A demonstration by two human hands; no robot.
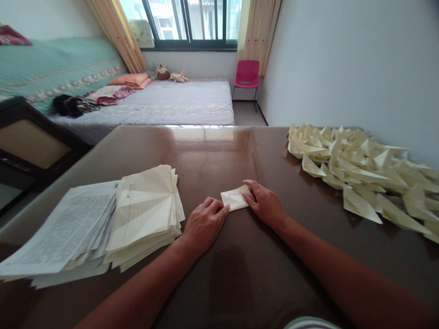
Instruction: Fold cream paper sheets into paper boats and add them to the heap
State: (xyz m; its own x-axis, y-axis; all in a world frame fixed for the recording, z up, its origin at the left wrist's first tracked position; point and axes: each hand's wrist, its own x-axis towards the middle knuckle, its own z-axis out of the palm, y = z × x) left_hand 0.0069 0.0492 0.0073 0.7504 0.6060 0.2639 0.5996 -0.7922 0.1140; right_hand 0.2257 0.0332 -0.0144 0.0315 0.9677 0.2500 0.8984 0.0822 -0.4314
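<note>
A small folded piece of cream paper [234, 199] lies flat on the brown table in front of me, with a little print on its top face. My left hand [206, 220] is closed at its lower left corner, the fingers curled and the thumb by the edge. On the other side, my right hand [268, 202] grips the right edge, its thumb on the paper and the index finger reaching around the far corner. Left of my left hand is a stack of creased, lined cream sheets [146, 205]. Many folded paper boats [356, 160] are heaped at the right.
Printed white sheets [65, 228] lie at the left, partly under the cream stack. The glossy brown table [212, 155] has its far edge before a bed [192, 100]. A pink chair [247, 74] stands by the window, and a dark cabinet [34, 137] is at the left.
</note>
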